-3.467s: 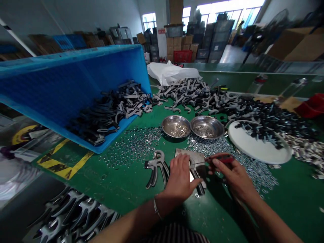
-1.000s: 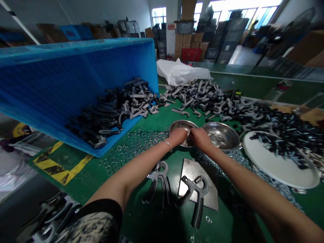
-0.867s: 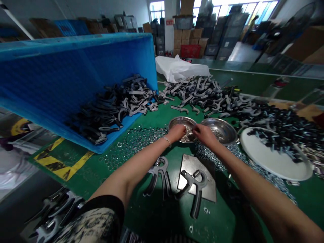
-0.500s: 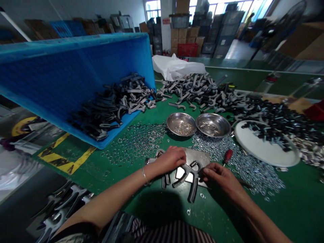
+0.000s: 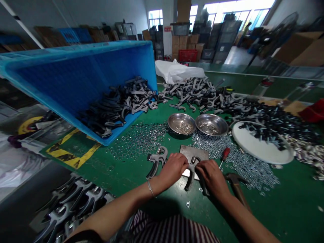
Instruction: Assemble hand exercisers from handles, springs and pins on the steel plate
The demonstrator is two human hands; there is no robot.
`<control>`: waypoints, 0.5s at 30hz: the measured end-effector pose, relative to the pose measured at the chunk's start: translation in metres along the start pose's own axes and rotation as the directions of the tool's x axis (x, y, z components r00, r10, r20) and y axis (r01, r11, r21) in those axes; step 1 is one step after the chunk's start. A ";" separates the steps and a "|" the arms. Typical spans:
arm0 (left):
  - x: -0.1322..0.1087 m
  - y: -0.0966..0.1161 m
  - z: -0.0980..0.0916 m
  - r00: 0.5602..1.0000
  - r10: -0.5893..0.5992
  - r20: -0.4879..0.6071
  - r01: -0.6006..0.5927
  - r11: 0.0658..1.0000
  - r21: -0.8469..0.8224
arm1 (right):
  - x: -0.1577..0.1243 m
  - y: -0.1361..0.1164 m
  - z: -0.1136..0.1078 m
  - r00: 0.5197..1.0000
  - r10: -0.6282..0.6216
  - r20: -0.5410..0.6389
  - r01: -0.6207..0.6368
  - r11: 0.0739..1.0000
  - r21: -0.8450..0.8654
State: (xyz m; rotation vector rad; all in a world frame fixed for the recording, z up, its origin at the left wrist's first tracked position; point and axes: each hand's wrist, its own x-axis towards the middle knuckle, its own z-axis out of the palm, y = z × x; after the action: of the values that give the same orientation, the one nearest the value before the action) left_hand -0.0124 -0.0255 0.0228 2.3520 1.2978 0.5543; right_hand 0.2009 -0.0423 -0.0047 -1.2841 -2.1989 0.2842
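Note:
Both of my hands rest on a grey and black hand gripper that lies on a small steel plate on the green table. My left hand curls over its left handle, fingers closed. My right hand closes over its right handle. A second hand gripper lies just left of my left hand. A red-handled screwdriver and a hammer lie to the right of my right hand.
Two steel bowls of small parts stand beyond the plate, amid scattered washers. A tilted blue bin holds handle parts at left. A white round tray and piles of parts lie at right. Finished grippers lie at lower left.
My hands came back from the left steel bowl to the hand gripper on the plate and closed on it. The camera view shifted slightly.

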 end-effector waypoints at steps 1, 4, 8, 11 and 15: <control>0.002 0.002 0.000 1.000 -0.012 -0.003 0.012 1.000 -0.014 | 0.000 0.001 0.000 1.000 -0.011 0.003 0.011 1.000 -0.022; 0.008 0.006 0.008 0.999 -0.028 -0.019 0.027 0.999 -0.041 | 0.002 0.002 0.000 0.999 -0.031 0.019 0.032 0.997 -0.063; 0.014 0.005 0.025 0.999 -0.035 -0.040 0.034 0.999 -0.026 | 0.002 0.003 0.001 0.996 -0.068 0.049 0.077 0.976 -0.203; 0.016 0.004 0.032 0.999 -0.036 -0.041 0.036 0.999 -0.006 | 0.001 0.005 0.000 0.988 -0.121 0.099 0.143 0.957 -0.253; 0.018 0.005 0.035 0.999 -0.031 -0.040 0.031 0.999 -0.008 | 0.001 0.010 -0.001 0.981 -0.145 0.131 0.176 0.948 -0.264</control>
State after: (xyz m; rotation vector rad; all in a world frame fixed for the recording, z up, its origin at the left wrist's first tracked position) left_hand 0.0178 -0.0178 -0.0011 2.3218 1.3452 0.5989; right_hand 0.2081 -0.0362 -0.0075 -1.2449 -2.4888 -0.0172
